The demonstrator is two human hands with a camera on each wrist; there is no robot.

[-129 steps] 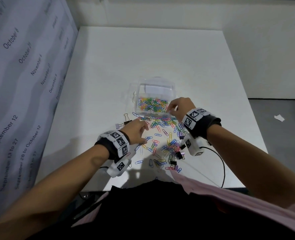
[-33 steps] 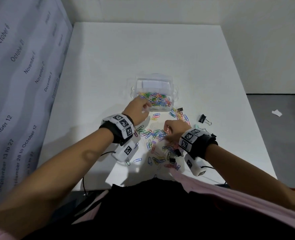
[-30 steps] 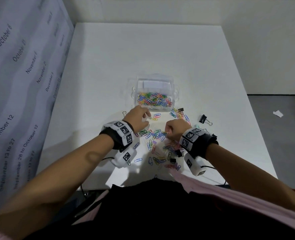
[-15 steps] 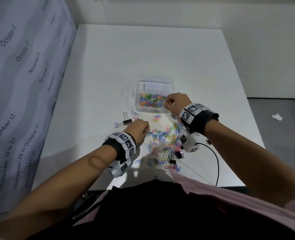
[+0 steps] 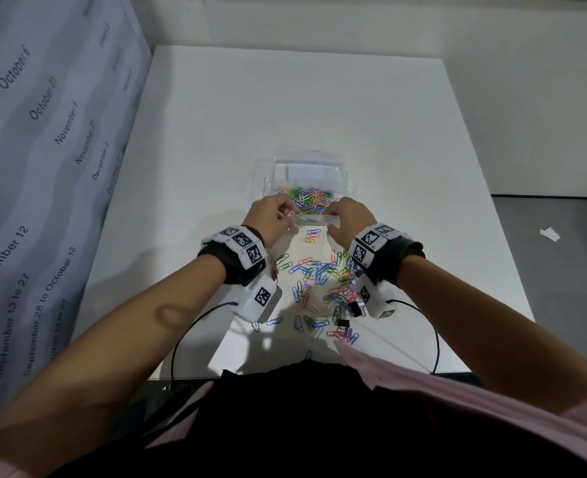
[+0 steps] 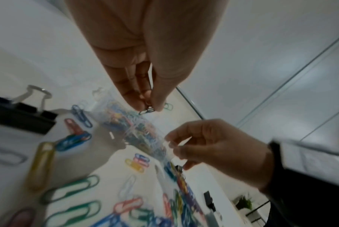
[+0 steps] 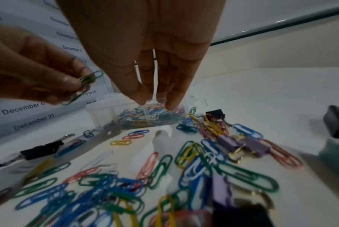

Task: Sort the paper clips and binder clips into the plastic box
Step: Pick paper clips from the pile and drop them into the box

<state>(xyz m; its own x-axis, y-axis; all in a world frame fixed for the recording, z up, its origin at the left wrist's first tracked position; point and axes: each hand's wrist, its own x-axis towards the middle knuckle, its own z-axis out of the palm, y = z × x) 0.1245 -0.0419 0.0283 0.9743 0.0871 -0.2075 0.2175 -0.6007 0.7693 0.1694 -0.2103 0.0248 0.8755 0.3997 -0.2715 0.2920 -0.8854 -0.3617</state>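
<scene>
The clear plastic box (image 5: pixel 307 157) stands mid-table, its near half full of coloured paper clips (image 5: pixel 311 198). My left hand (image 5: pixel 285 213) hangs over its near left corner and pinches a few green paper clips (image 7: pixel 88 79) between thumb and fingers (image 6: pixel 143 98). My right hand (image 5: pixel 333 210) is at the near right corner. Its fingers (image 7: pixel 170 106) point down above the box wall (image 7: pixel 100 110) with nothing seen between them. Loose paper clips (image 5: pixel 323 270) lie between my wrists, mixed with purple binder clips (image 7: pixel 229 142) and a black binder clip (image 5: pixel 342 320).
A panel printed with calendar dates (image 5: pixel 43 132) stands along the table's left side. A large black binder clip (image 6: pixel 19 113) lies left of the pile. Black cables (image 5: pixel 435 339) hang from both wrist cameras over the table's near edge. A paper scrap (image 5: pixel 548 233) lies on the floor at right.
My left hand has lifted off the pile and moved forward to the box's near left corner with paper clips pinched. My right hand has stayed at the box's near right corner.
</scene>
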